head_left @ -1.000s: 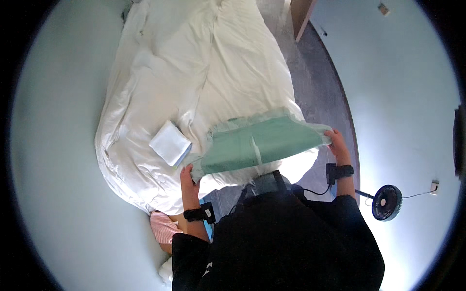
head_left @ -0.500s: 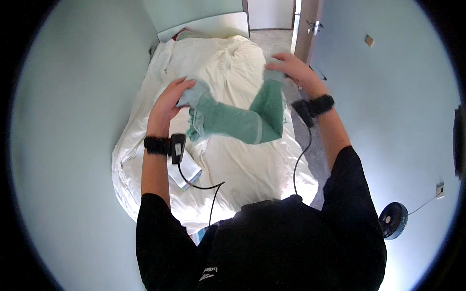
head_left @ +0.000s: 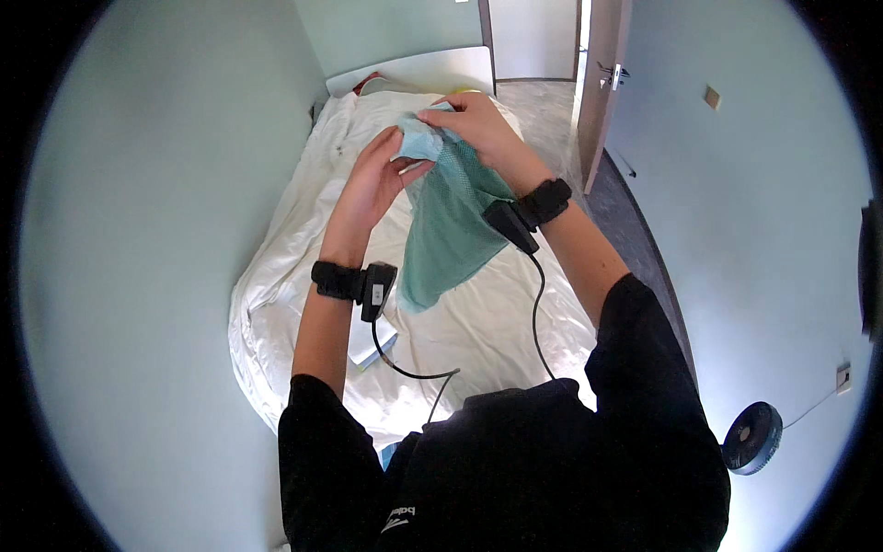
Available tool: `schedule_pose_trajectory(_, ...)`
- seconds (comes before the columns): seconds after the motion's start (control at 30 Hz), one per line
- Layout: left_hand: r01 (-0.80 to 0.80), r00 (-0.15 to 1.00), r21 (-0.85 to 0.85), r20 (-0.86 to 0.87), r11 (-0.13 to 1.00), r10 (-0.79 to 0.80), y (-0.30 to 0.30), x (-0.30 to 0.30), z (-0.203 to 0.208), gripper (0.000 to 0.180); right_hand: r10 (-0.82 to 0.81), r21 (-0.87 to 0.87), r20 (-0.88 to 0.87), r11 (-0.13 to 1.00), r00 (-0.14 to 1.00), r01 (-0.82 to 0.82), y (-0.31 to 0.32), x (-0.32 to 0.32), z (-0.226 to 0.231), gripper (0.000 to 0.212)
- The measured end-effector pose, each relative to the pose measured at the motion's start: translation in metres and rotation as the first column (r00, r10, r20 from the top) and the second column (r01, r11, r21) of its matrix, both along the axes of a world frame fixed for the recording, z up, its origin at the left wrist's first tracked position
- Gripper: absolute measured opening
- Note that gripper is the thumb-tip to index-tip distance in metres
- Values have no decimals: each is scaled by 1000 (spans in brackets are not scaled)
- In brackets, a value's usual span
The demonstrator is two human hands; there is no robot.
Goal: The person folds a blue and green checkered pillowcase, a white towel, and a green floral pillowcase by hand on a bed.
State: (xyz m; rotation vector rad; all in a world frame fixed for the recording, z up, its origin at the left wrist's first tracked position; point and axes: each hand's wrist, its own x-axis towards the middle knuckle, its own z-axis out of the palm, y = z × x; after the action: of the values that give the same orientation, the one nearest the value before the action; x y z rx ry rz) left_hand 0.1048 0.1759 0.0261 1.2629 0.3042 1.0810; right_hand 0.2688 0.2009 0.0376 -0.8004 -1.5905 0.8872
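Observation:
A soft green cloth (head_left: 451, 244) with a pale blue end hangs from my two hands above the bed. It drops in a rough triangle and has a fine mesh-like texture near the top. My left hand (head_left: 372, 179) pinches the pale blue end, thumb and fingers on either side. Close beside it, my right hand (head_left: 478, 129) grips the upper part, fingers bent over the fabric. Most of the cloth falls loosely between my forearms, its lower tip over the sheet. I cannot tell whether it is a towel or a garment.
Beneath my hands is a bed with a rumpled white sheet (head_left: 294, 267) and a white headboard (head_left: 423, 69). A small white folded item (head_left: 372, 340) lies by my left forearm. At right stand a door (head_left: 607, 101) and a small dark fan (head_left: 752, 438). Cables trail from my wristbands.
My hands have come together from wide apart, the right one moving left. The cloth, earlier sagging in a U between them, now hangs down from one bunched top.

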Motion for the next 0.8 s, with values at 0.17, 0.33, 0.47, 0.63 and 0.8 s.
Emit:
schedule_pose_trajectory(0.17, -130, 989, 258, -34, 957, 143, -13, -3, -10, 44, 67, -45, -108, 996, 992, -73, -9, -7, 13, 23)
schedule_pose_trajectory(0.33, -352, 760, 615, -253, 706, 599, -17, 9, 4, 53, 118, 12, 6, 993, 993, -118, -14, -14, 16, 19)
schedule_pose_trajectory(0.47, -381, 452, 881, -88, 282, 887, -18, 7, 10, 43, 224, 42, -49, 974, 973, -222, -29, -19, 17, 21)
schedule_pose_trajectory(0.63, -283, 388, 827, -365, 486, 846, -10, -7, 7, 41, 118, 342, -22, 934, 993, -103, -28, 0, 9, 24)
schedule_pose_trajectory(0.8, -475, 632, 668, -194, 573, 750, -17, -6, 14, 32, 106, 147, 583, 961, 806, -233, -25, 58, -29, 47)
